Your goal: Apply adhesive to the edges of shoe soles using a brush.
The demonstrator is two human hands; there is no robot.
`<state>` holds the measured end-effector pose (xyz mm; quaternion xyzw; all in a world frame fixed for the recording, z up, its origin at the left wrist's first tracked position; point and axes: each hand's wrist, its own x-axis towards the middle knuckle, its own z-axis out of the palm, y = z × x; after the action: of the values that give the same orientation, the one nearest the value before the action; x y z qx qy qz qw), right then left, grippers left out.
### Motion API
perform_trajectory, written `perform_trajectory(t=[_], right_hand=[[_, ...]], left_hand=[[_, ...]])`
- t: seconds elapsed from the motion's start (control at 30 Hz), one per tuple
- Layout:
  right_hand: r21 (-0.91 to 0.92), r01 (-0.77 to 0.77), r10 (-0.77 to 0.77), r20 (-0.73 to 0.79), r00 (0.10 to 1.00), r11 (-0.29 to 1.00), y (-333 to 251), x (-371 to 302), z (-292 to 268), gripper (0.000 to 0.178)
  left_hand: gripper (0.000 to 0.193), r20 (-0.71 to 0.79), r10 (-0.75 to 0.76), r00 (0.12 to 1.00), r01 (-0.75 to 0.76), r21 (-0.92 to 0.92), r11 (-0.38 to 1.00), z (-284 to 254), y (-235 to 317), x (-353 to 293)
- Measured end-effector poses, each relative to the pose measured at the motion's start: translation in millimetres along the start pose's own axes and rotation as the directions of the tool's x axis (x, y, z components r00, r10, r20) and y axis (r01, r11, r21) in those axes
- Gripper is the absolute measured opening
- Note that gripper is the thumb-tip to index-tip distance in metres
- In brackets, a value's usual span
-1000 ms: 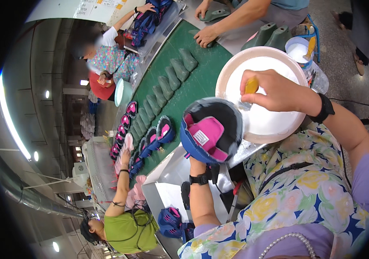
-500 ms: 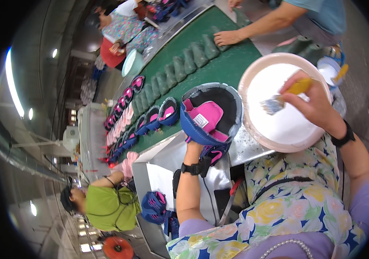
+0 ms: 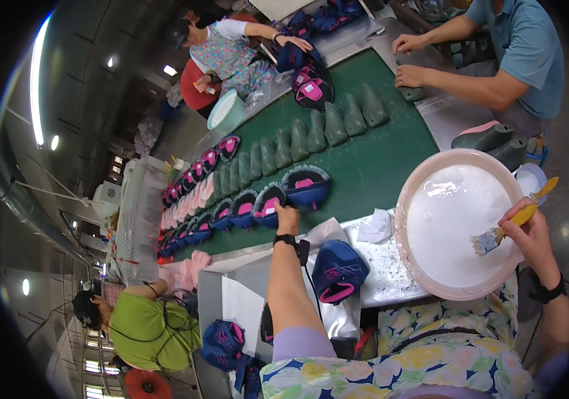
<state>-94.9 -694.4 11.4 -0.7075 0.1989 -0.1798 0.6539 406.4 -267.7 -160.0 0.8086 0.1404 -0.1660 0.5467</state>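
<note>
In my right hand [image 3: 527, 233], a paintbrush [image 3: 490, 239] with a yellow handle and white-coated bristles tilts over a wide pale-pink basin [image 3: 401, 229] of white liquid. My left hand [image 3: 287, 221] reaches to the row of shoe uppers on the green table, fingers closed at the rim of a blue upper with pink lining [image 3: 270, 199]. Just right of it rests another blue shoe upper [image 3: 307, 189], its opening facing up. Nearer to me, a blue shoe upper with pink trim [image 3: 339, 269] lies on the metal edge below my left hand.
Grey-green shoe lasts [image 3: 297, 139] stand in a row across the green tabletop [image 3: 384, 159]. Co-workers sit at the far side [image 3: 231, 56], right [image 3: 527, 60] and left [image 3: 148, 326]. A small tub with another yellow-handled brush [image 3: 530, 179] stands beyond the basin.
The larger blue upper in my left hand has been set down at the row's right end, and that hand has moved to its neighbour. My right hand and brush have shifted toward the basin's right rim.
</note>
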Motion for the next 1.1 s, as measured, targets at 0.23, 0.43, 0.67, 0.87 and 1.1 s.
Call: perform_trajectory(t=[0.23,0.43,0.67,0.87,1.1], right_hand=[[-0.136,-0.056,0.059,0.019,0.998,0.989,-7.4,22.8,18.8,0.016],[-0.182,0.263,-0.173,0.402,0.899,0.947,-4.6,36.4,88.4,0.017],[-0.538,0.46,-0.192,0.479,0.856,0.706,-4.6,34.1,65.5,0.021],[-0.412,0.481,-0.4,0.272,0.875,0.774,-24.8,47.0,23.9,0.017],[-0.113,0.502,-0.474,0.207,0.856,0.857,-61.3,52.6,35.9,0.026]], left_hand=[[0.054,0.659,0.402,0.636,-0.471,-0.082,0.878,-44.2,10.0,-166.6],[0.054,0.846,0.41,0.34,-0.938,0.273,0.214,-11.0,-26.1,-288.9],[0.043,0.539,0.488,0.687,-0.719,0.403,0.566,-25.9,-0.7,-274.4],[0.049,0.636,0.456,0.622,-0.081,-0.527,0.846,4.0,75.5,-287.1],[0.049,0.743,0.458,0.489,-0.114,-0.466,0.877,105.5,104.1,-344.7]])
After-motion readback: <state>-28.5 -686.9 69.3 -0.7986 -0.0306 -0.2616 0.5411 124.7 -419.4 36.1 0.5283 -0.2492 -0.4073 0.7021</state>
